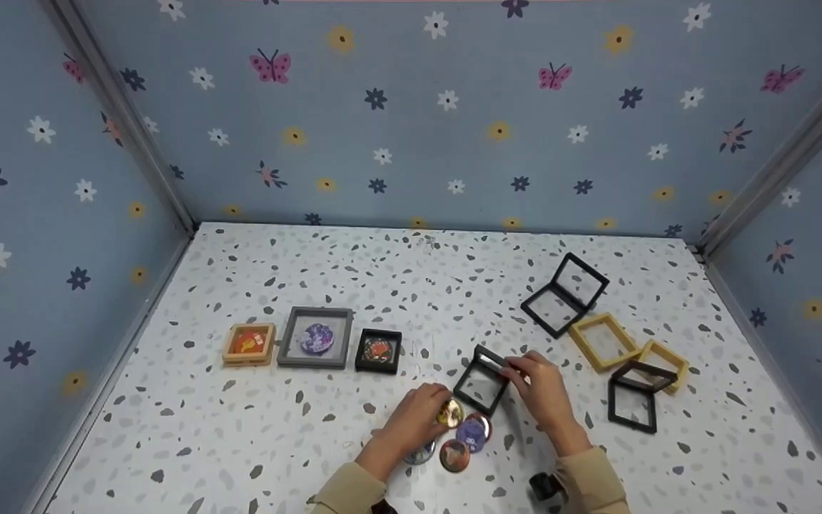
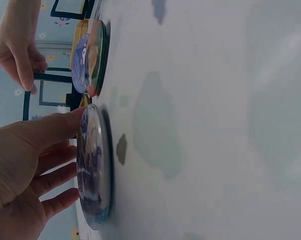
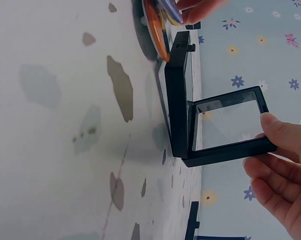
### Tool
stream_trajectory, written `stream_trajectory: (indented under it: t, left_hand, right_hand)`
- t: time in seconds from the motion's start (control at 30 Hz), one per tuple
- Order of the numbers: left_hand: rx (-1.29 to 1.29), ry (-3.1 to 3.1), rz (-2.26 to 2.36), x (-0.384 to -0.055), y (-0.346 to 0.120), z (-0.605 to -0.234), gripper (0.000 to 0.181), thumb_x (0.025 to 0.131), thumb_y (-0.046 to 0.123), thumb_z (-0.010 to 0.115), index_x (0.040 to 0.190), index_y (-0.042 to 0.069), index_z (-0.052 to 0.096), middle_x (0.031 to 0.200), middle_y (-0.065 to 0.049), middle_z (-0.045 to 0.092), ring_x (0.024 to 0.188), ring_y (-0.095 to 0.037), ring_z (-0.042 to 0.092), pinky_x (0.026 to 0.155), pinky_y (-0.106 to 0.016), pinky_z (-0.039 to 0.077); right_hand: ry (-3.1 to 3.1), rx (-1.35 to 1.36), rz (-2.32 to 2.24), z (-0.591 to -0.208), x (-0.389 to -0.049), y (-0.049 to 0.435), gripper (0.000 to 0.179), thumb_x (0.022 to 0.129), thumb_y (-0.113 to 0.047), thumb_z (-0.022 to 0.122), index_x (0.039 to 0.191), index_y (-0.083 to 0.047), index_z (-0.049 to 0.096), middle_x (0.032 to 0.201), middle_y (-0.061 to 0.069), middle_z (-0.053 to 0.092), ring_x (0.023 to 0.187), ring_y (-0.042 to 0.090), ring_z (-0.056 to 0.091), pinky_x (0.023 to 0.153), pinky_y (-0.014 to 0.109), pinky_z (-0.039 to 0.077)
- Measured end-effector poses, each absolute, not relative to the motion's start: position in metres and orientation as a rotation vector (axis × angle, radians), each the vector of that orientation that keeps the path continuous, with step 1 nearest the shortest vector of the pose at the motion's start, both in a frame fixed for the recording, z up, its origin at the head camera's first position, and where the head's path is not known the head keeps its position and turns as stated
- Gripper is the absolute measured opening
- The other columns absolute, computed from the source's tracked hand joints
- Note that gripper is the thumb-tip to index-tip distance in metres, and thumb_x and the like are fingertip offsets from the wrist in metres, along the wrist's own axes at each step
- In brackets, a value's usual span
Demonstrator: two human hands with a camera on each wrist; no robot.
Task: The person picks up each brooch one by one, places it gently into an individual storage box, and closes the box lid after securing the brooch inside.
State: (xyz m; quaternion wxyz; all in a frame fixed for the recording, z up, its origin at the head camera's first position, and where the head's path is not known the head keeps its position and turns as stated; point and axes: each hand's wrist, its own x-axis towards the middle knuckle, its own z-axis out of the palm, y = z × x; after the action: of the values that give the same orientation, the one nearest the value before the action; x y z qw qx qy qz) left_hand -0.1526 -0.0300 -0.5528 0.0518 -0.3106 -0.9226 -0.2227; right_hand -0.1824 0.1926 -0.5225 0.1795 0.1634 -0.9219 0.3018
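A black hinged display frame (image 1: 481,385) with clear panes stands partly unfolded on the table. My right hand (image 1: 539,389) pinches the edge of its raised lid (image 3: 230,122) between thumb and fingers. To the left of that frame, my left hand (image 1: 414,421) has thumb and fingers about a gold round badge (image 1: 451,413), mostly hidden in the left wrist view. Beneath this hand lies a purple-patterned badge (image 2: 94,165). Close by are a purple badge (image 1: 471,435) overlapping a red-rimmed one (image 1: 484,422), and a reddish-green badge (image 1: 454,455).
At left sit an orange frame (image 1: 248,345), a grey frame (image 1: 315,310) and a small black frame (image 1: 378,368), each holding a badge. To the right lie two unfolded black frames (image 1: 555,310) (image 1: 632,425) and two yellow frame pieces (image 1: 596,360) (image 1: 681,371). Flowered walls (image 1: 411,164) enclose the table.
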Motion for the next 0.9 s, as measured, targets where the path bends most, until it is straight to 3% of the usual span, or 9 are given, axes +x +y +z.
stream_trajectory:
  t: [0.63,0.9]
  left_hand:
    - [-0.998,-2.838,-0.472,-0.153,-0.016,-0.548,0.028,0.066,0.022,0.071,0.085,0.005,0.061,0.081,-0.002,0.055,0.074,-0.016,0.050,0.068,-0.027,0.042]
    - [-0.951,-2.776,-0.622,-0.154,-0.017,-0.546,0.022,0.064,0.022,0.072,0.072,0.007,0.058,0.074,-0.001,0.052,0.067,-0.014,0.047,0.060,-0.025,0.041]
  right_hand:
    - [-2.571,0.471,0.877,-0.527,-0.183,0.194,0.017,0.076,-0.012,0.068,0.089,-0.001,0.068,0.074,0.000,0.056,0.063,0.009,0.054,0.055,0.025,0.045]
    - [-2.570,0.456,0.873,-0.524,-0.183,0.192,0.016,0.075,-0.011,0.069,0.088,-0.001,0.069,0.074,0.000,0.056,0.064,0.009,0.054,0.055,0.025,0.045]
